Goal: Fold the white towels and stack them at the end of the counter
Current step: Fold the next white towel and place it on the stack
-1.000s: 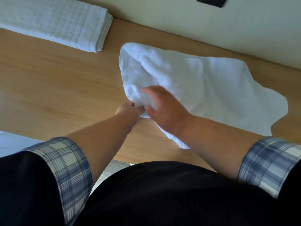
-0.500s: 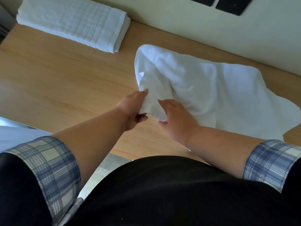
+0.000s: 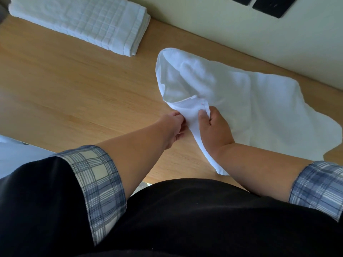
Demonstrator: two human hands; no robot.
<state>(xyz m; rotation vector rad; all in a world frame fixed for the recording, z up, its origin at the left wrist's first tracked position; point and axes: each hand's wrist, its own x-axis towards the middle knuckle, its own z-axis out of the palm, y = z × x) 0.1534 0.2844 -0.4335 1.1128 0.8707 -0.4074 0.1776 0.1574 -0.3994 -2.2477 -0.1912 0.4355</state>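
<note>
On the worktop (image 3: 74, 89), left grip (image 3: 173, 128) and right grip (image 3: 213, 130) are both pinching the loose towel (image 3: 241, 101) by its near hem, fingers curled; bunched and lying well apart from the folded towel (image 3: 83, 21), it is probably risking a crooked fold or slipping free.

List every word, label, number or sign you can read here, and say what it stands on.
No text here can be read.
On the loose white terry towel: a tiny pink speck at the hem by the right hand, too small to read.
On the folded white waffle-weave towel: only a woven grid, no lettering.
On the black wall plates: nothing visible.
</note>
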